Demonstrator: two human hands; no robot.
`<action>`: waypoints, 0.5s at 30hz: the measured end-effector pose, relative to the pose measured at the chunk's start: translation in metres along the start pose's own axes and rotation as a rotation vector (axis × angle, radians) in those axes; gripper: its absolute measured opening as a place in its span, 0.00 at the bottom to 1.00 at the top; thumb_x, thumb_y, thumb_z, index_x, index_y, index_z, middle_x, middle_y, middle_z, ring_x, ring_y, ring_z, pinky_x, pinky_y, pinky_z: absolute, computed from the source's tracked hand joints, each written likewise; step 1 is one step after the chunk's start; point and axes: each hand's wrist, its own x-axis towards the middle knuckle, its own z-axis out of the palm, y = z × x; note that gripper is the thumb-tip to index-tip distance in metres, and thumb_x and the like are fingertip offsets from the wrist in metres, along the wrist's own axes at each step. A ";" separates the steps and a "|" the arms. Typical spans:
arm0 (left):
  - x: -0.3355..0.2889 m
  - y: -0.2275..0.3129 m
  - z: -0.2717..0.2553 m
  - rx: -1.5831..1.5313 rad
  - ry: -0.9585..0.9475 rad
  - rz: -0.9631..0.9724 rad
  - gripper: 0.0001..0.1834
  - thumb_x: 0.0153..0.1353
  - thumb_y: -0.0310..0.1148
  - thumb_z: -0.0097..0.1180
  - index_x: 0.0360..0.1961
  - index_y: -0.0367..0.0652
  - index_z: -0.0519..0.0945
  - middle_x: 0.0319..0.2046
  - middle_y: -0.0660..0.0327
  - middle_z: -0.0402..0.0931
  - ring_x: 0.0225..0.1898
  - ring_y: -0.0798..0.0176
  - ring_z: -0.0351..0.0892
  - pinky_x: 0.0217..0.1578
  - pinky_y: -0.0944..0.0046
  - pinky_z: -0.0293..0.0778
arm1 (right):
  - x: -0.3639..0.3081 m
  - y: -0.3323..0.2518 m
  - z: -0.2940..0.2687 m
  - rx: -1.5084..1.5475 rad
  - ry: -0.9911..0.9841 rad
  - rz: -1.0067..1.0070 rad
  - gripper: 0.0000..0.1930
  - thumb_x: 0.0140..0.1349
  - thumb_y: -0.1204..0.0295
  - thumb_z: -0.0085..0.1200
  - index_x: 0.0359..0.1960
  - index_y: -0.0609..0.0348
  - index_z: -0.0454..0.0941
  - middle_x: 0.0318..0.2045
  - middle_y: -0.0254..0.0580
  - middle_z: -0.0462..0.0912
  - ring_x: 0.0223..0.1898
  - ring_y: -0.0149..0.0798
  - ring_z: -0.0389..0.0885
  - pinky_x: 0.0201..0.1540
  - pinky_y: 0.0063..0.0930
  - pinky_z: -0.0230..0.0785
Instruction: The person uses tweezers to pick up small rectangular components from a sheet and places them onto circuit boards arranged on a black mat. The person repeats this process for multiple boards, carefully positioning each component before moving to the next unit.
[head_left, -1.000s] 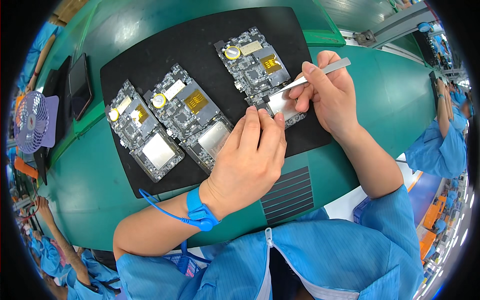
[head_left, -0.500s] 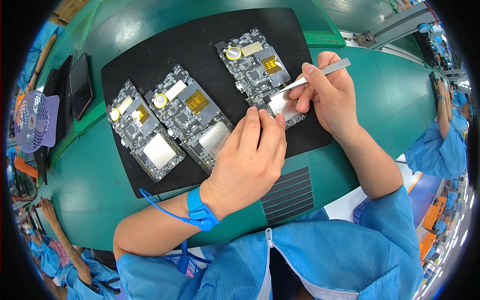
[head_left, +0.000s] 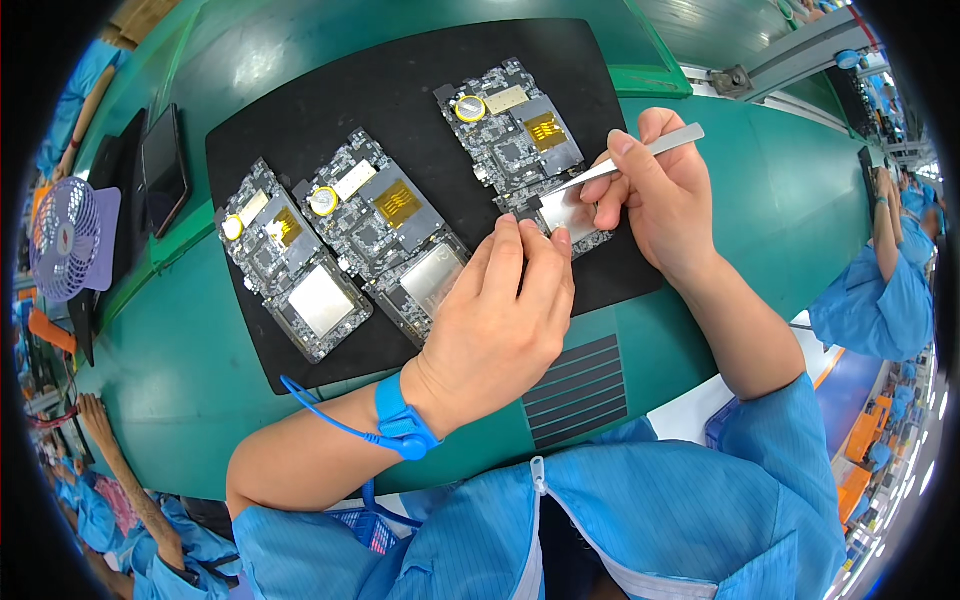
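On a black mat lie three circuit boards. My right hand pinches metal tweezers, whose tip points down-left at the lower part of the right circuit board. A small dark piece sits on that board near the tip; whether they touch is too small to tell. My left hand has its fingers bent close together, fingertips pressed on the same board's lower left edge and hiding part of it. It also overlaps the middle circuit board. The left circuit board lies apart from both hands.
A blue wrist strap with a cord circles my left wrist. A purple fan and a dark flat device stand left of the green table. Black strips lie near the front edge. People in blue work on both sides.
Almost nothing differs. The boards and mat appear shifted very slightly in the picture, and the tweezers sit a little lower. Both hands keep their hold.
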 end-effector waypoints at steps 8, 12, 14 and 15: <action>0.000 0.000 0.001 -0.009 0.031 0.021 0.21 0.50 0.31 0.50 0.44 0.28 0.78 0.39 0.46 0.73 0.45 0.46 0.73 0.47 0.59 0.74 | 0.000 0.002 -0.002 -0.026 0.002 -0.004 0.12 0.64 0.74 0.49 0.34 0.58 0.55 0.19 0.39 0.74 0.17 0.30 0.79 0.17 0.19 0.72; 0.000 0.000 0.000 -0.003 -0.012 0.000 0.24 0.48 0.34 0.60 0.47 0.33 0.78 0.44 0.46 0.73 0.47 0.48 0.73 0.45 0.60 0.74 | 0.000 0.002 0.000 -0.042 0.024 -0.011 0.12 0.65 0.74 0.49 0.34 0.58 0.54 0.18 0.40 0.74 0.17 0.30 0.79 0.16 0.18 0.71; 0.000 0.001 0.000 -0.056 0.001 -0.039 0.24 0.47 0.33 0.60 0.47 0.33 0.78 0.45 0.45 0.72 0.47 0.48 0.73 0.45 0.60 0.74 | 0.000 0.002 0.001 -0.045 0.035 -0.026 0.12 0.65 0.74 0.48 0.35 0.58 0.54 0.18 0.40 0.74 0.17 0.30 0.79 0.16 0.18 0.70; 0.000 0.002 0.000 -0.083 0.007 -0.059 0.24 0.46 0.32 0.61 0.46 0.33 0.78 0.46 0.44 0.72 0.47 0.48 0.73 0.46 0.60 0.74 | -0.001 0.001 0.001 -0.052 0.024 -0.019 0.12 0.65 0.74 0.48 0.35 0.58 0.55 0.18 0.40 0.74 0.17 0.30 0.79 0.16 0.18 0.70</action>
